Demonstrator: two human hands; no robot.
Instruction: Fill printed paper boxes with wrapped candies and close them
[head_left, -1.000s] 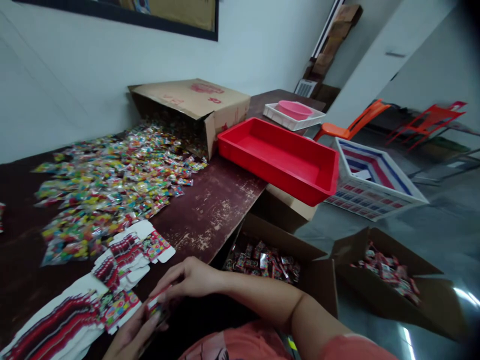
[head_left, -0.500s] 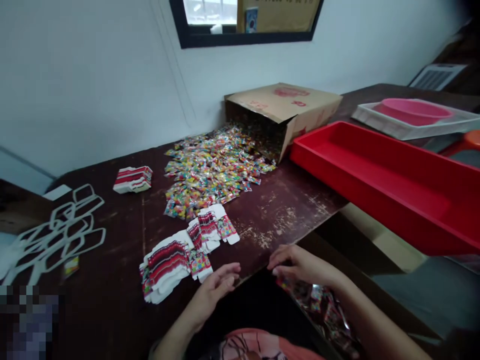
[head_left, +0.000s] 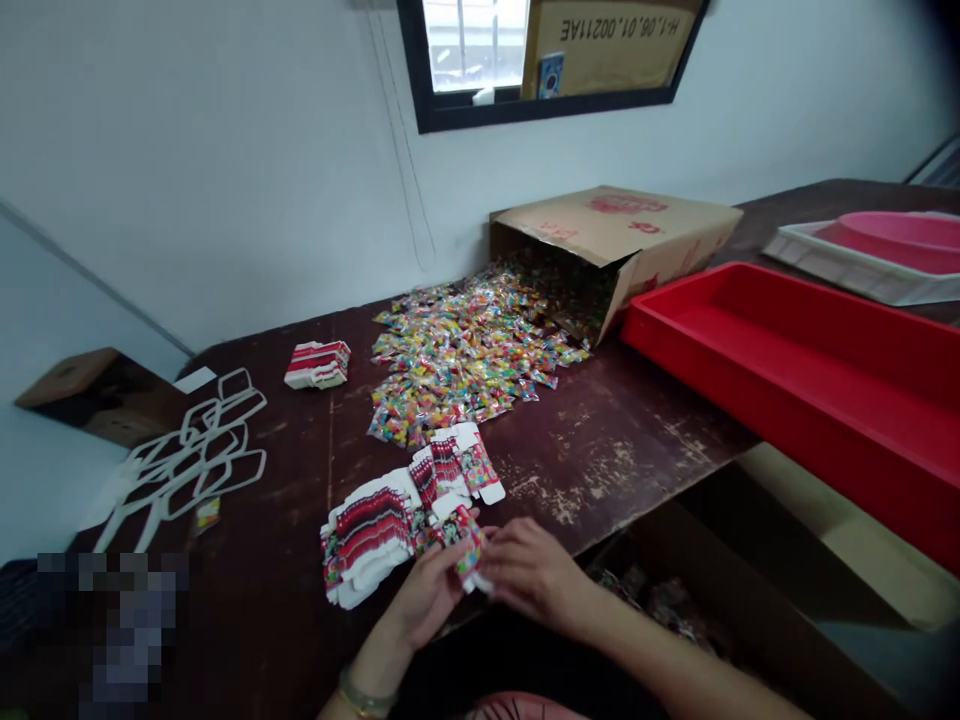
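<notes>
In front of my body, my left hand (head_left: 429,598) grips a small printed paper box (head_left: 471,556) between thumb and fingers. My right hand (head_left: 534,574) closes on the box's right side, its fingertips slightly blurred. Just left of the hands lies a fanned stack of flattened paper boxes (head_left: 371,535), white with red bands and colourful print. A shorter fanned row of the same boxes (head_left: 448,468) adjoins it behind. Farther back spreads a heap of small clear candy packets (head_left: 457,350).
A cardboard carton (head_left: 615,225) on its side spills the packets. To the right is a red tray (head_left: 720,370), with a white tray (head_left: 832,265) behind. White loops (head_left: 202,455) lie left near a small box stack (head_left: 318,364). Below the table edge, a carton holds filled items (head_left: 675,610).
My hands have come together from apart, and a small paper box is now between them. The right hand moved left, away from the carton below the table. The view has shifted left.
</notes>
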